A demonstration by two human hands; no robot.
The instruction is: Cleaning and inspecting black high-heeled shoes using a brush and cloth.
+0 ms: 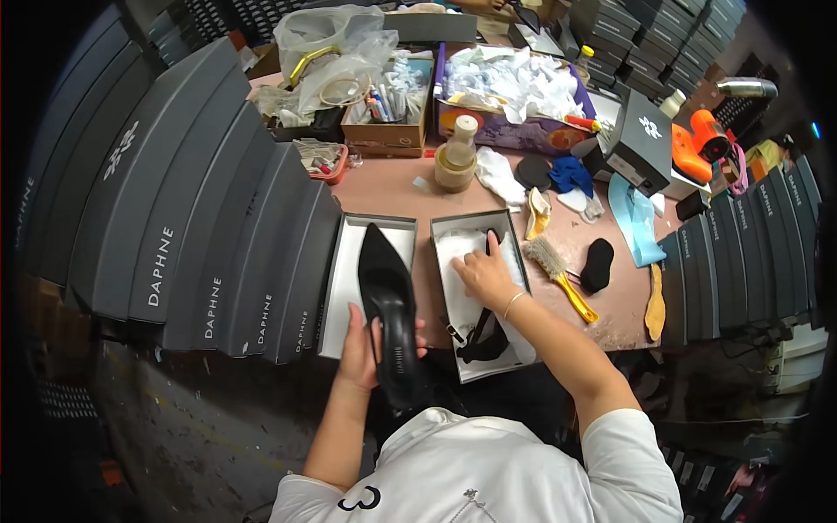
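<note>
Black pointed pump (388,301): held sole-up over the near edge of the bench (392,187), toe above the empty box lid (349,261). Left hand (364,344), grip clenched around its heel end. Right of the lid: open shoe box (449,228); right hand (482,272) flat, grip released, pressing white tissue paper (455,253). Second black shoe (484,340) lies inside. Yellow-handled brush (558,270) right of the box.

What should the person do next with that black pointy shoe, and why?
Probably lower the black shoe in the left hand into the open box. The right hand is pressing the white paper flat inside, and another black shoe already lies at the near end.
</note>
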